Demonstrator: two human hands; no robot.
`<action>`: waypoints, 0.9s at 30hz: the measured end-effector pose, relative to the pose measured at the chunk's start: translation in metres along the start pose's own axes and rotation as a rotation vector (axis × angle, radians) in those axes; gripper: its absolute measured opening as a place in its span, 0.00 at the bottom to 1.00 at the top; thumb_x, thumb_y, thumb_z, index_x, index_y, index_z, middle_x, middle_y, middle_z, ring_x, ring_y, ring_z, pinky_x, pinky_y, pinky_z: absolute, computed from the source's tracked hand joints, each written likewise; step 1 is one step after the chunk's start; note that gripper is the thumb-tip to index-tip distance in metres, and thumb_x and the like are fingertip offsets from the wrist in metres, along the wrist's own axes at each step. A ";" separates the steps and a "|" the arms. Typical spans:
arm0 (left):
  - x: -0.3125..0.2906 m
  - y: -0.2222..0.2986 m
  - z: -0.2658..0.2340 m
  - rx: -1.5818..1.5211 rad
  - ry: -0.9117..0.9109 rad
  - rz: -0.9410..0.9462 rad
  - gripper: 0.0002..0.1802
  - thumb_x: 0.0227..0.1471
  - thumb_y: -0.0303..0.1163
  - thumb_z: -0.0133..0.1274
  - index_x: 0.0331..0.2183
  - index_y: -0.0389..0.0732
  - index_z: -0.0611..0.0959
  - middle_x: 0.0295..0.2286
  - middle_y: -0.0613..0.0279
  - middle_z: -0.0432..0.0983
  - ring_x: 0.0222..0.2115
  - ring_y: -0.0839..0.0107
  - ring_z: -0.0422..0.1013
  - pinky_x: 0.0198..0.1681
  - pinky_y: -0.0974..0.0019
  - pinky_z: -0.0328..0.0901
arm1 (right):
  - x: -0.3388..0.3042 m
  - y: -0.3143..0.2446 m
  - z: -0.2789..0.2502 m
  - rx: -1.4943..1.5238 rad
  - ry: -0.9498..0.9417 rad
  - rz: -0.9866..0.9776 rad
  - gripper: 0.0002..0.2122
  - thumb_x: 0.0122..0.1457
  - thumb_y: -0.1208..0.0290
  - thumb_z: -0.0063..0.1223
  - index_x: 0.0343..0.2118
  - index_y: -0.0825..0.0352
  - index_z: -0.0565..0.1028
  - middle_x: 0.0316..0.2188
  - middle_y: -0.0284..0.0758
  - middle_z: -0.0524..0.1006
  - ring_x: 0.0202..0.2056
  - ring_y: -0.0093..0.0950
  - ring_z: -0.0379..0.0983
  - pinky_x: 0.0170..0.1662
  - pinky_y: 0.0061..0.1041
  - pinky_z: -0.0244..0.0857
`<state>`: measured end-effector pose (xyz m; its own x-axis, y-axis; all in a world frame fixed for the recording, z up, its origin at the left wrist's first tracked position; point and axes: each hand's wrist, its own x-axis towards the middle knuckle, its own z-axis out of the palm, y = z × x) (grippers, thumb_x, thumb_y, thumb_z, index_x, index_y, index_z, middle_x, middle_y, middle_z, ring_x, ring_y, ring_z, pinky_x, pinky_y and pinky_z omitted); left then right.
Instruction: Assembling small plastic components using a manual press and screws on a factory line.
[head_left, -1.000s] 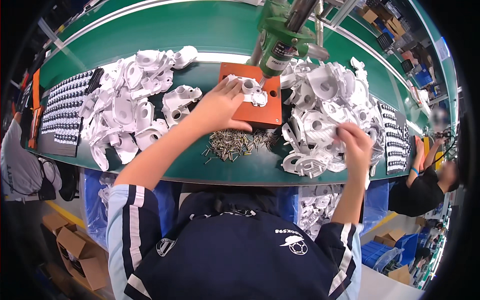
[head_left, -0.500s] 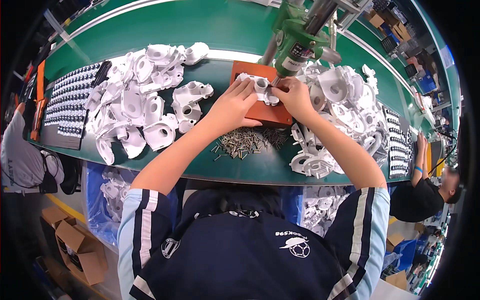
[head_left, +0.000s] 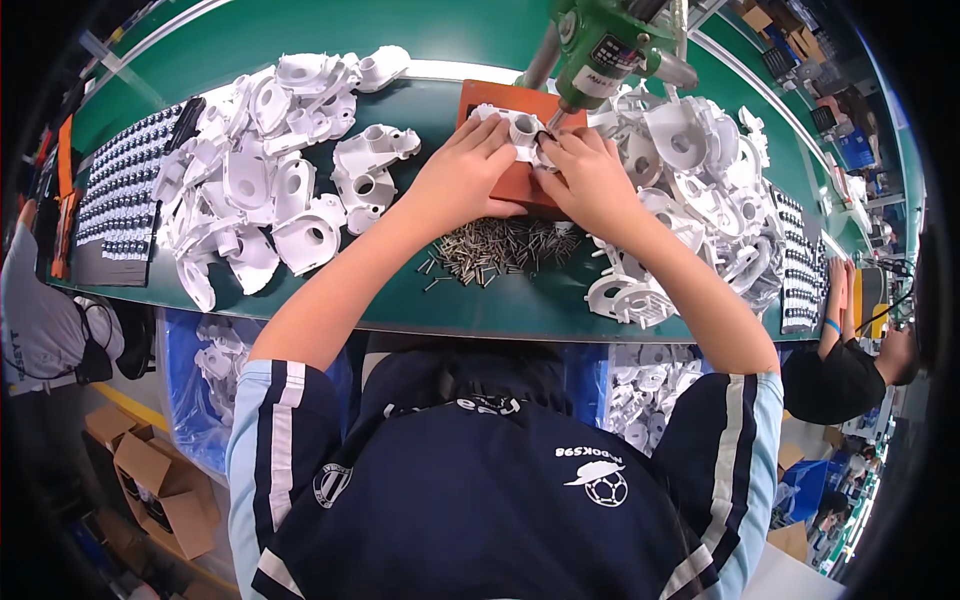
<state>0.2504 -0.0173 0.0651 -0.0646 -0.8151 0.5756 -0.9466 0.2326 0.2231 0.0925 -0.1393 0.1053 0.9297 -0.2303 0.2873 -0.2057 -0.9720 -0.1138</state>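
Note:
A white plastic housing [head_left: 523, 130] with a round tubular boss lies on an orange block [head_left: 485, 93] under the tip of a green bench press [head_left: 598, 62]. My left hand [head_left: 468, 165] holds the housing's left side, fingers over it and thumb stretched along the block's near edge. At the right side my right hand [head_left: 592, 178] grips the housing, its fingers bent over the end and the thumb in front. Whether a small pin sits under those right fingertips is hidden. Just below my hands lies a heap of small metal pins [head_left: 490, 250].
White housings pile up at left [head_left: 247, 180] and right [head_left: 690, 150]. Trays of small black-and-white parts stand at far left [head_left: 130, 185] and far right [head_left: 800, 265]. Blue-lined bins [head_left: 185, 400] sit below the table edge. A co-worker [head_left: 840, 375] sits at right.
My right hand's fingers have shifted from a pinch beside the press tip to lying over the housing's right end. My left hand stays on the housing. The whole view has shifted slightly.

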 end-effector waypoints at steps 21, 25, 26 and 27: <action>-0.001 0.001 0.002 0.051 0.020 0.002 0.36 0.30 0.48 0.65 0.37 0.32 0.72 0.45 0.43 0.67 0.50 0.52 0.62 0.57 0.54 0.54 | -0.052 -0.056 0.044 -0.330 -0.175 0.097 0.03 0.41 0.74 0.51 0.19 0.68 0.72 0.19 0.37 0.73 0.24 0.30 0.73 0.25 0.29 0.67; -0.001 0.000 0.002 0.045 0.011 0.006 0.36 0.29 0.48 0.65 0.36 0.32 0.72 0.45 0.43 0.67 0.50 0.52 0.62 0.57 0.54 0.54 | -0.046 -0.045 0.003 0.093 -0.274 0.184 0.05 0.44 0.75 0.50 0.20 0.71 0.70 0.19 0.40 0.72 0.22 0.33 0.72 0.27 0.28 0.67; -0.001 0.000 0.002 0.050 0.014 -0.003 0.36 0.29 0.48 0.65 0.36 0.32 0.72 0.45 0.43 0.67 0.50 0.52 0.62 0.57 0.54 0.54 | -0.045 -0.038 -0.010 0.284 -0.270 0.221 0.05 0.44 0.75 0.50 0.21 0.72 0.70 0.19 0.41 0.72 0.21 0.33 0.71 0.27 0.27 0.65; -0.001 0.000 0.002 0.052 0.016 0.001 0.35 0.29 0.47 0.65 0.36 0.32 0.72 0.45 0.43 0.67 0.50 0.52 0.62 0.57 0.54 0.54 | -0.042 -0.029 -0.022 0.483 -0.252 0.211 0.05 0.45 0.75 0.51 0.22 0.72 0.71 0.20 0.42 0.71 0.20 0.33 0.70 0.27 0.26 0.64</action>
<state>0.2501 -0.0178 0.0624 -0.0605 -0.8064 0.5883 -0.9618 0.2048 0.1818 0.0529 -0.1027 0.1170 0.9398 -0.3412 -0.0171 -0.2868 -0.7609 -0.5820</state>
